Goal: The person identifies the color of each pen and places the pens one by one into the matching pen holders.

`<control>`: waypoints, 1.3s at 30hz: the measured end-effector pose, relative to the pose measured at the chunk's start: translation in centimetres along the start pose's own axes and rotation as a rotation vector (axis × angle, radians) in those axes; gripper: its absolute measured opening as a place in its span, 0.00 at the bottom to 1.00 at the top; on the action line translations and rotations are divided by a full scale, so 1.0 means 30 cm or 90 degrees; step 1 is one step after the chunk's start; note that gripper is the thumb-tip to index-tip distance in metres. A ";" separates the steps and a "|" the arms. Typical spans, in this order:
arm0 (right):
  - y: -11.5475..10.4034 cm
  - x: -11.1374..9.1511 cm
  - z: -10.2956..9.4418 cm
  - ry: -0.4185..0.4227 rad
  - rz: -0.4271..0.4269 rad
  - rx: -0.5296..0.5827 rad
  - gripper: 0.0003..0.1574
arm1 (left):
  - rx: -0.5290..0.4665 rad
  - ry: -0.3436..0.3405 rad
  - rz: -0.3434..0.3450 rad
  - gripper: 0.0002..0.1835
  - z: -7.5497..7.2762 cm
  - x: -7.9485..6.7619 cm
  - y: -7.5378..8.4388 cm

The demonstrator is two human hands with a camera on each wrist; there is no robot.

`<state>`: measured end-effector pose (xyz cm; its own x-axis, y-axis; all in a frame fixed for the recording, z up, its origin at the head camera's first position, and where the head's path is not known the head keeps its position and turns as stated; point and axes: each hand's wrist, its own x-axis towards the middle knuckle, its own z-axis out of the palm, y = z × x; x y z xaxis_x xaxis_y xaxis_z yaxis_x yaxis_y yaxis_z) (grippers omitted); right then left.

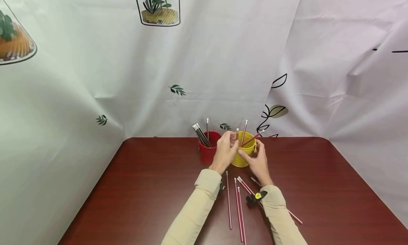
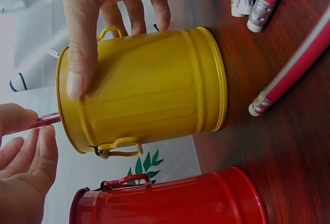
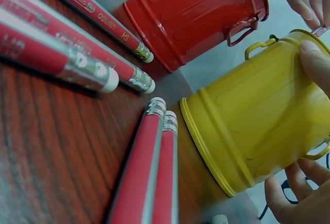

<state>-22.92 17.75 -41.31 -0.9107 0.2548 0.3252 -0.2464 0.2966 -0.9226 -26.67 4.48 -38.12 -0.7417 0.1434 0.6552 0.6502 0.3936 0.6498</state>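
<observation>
My left hand (image 1: 225, 151) pinches a red pencil (image 2: 50, 119) between thumb and fingers at the mouth of a yellow metal bucket (image 1: 239, 160). The pencil's lower part is hidden inside the bucket. With the thumb on the near wall and the fingers round the far side, my right hand (image 1: 259, 163) holds this bucket upright on the table. Two more red pencils (image 1: 244, 131) lean inside it, white erasers up. Just left of it stands a red bucket (image 1: 207, 156) holding several black pencils (image 1: 202, 136), partly covered by my left hand.
Several red pencils (image 1: 229, 202) with white erasers lie on the dark red-brown table (image 1: 143, 202), in front of the buckets and between my forearms. One pencil (image 1: 294, 216) passes beneath the right forearm. A white printed cloth (image 1: 207, 61) hangs behind the table.
</observation>
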 end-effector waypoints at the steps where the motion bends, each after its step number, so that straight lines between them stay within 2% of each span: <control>1: 0.015 0.007 0.000 -0.001 -0.001 0.001 0.48 | 0.001 0.000 -0.003 0.08 -0.002 -0.001 -0.001; 7: 0.116 0.043 0.004 0.006 0.004 -0.021 0.50 | 0.010 0.011 -0.015 0.09 -0.023 -0.038 -0.004; 11: 0.125 0.036 0.005 0.008 0.003 -0.033 0.51 | 0.009 0.013 -0.021 0.07 -0.041 -0.085 -0.013; 14: 0.126 0.032 0.006 0.008 -0.001 -0.030 0.52 | 0.017 -0.003 -0.041 0.05 -0.057 -0.123 -0.020; 16: 0.126 0.030 0.007 0.006 -0.002 -0.031 0.52 | 0.031 -0.031 -0.066 0.05 -0.068 -0.145 -0.025; 20: 0.124 0.027 0.007 0.005 0.003 -0.038 0.52 | 0.058 -0.098 -0.144 0.06 -0.092 -0.164 -0.026; 24: 0.121 0.029 0.005 0.007 0.005 -0.040 0.52 | 0.098 -0.159 -0.251 0.08 -0.110 -0.172 -0.020; 27: 0.121 0.031 0.000 0.001 0.008 -0.040 0.53 | 0.139 -0.220 -0.334 0.09 -0.106 -0.188 -0.009; 30: 0.121 0.031 -0.001 -0.002 0.011 -0.040 0.53 | 0.168 -0.266 -0.394 0.10 -0.090 -0.209 0.003; 33: 0.122 0.031 0.000 0.004 0.009 -0.038 0.53 | 0.189 -0.290 -0.410 0.10 -0.068 -0.229 0.011; 39: 0.126 0.030 -0.001 0.005 0.000 -0.030 0.52 | 0.203 -0.288 -0.366 0.10 -0.038 -0.253 0.013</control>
<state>-24.68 19.13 -44.49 -0.9079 0.2628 0.3265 -0.2296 0.3398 -0.9120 -20.60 2.51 -42.40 -0.9859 0.1668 -0.0135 0.1177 0.7485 0.6526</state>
